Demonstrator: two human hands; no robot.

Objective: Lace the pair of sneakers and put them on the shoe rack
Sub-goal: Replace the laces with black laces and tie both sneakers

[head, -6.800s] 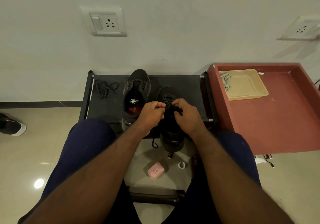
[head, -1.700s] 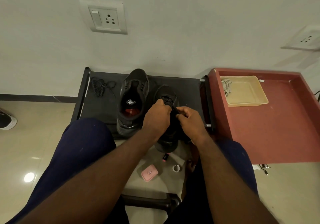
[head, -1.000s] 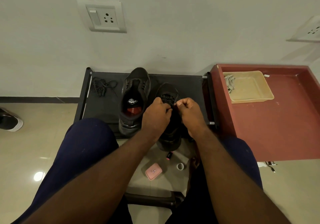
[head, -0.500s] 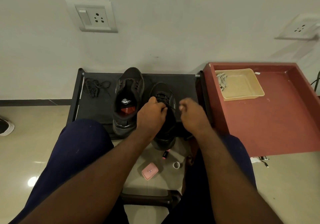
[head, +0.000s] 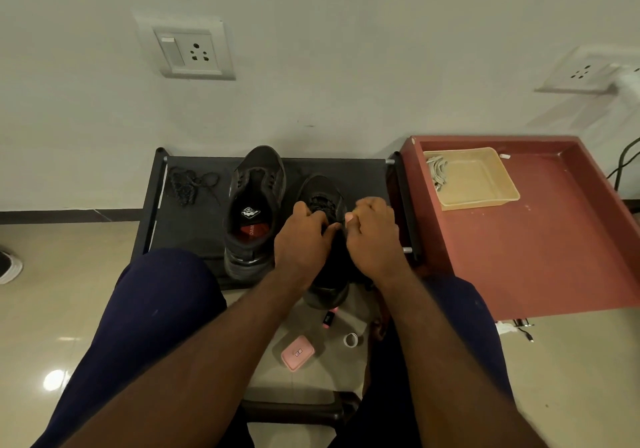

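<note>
Two dark sneakers stand toe-to-wall on the black shoe rack (head: 194, 229). The left sneaker (head: 254, 205) is unlaced, its red insole showing. The right sneaker (head: 323, 198) has black lace through its upper eyelets, and its heel hangs over the rack's front edge. My left hand (head: 301, 239) and my right hand (head: 372, 236) sit over its tongue, fingers curled, each pinching the black lace. The lace ends are hidden between my fingers. A loose black lace (head: 188, 184) lies bundled at the rack's back left.
A red table (head: 554, 257) stands right of the rack, with a beige tray (head: 478, 184) holding pale cords. On the floor between my knees lie a pink case (head: 298, 352), a small pink-tipped item (head: 328, 318) and a white ring (head: 350, 339). A shoe (head: 8, 267) shows at the far left.
Half a second ago my right hand was pulled away to the right with the lace. Now both hands are close together over the right sneaker's tongue.
</note>
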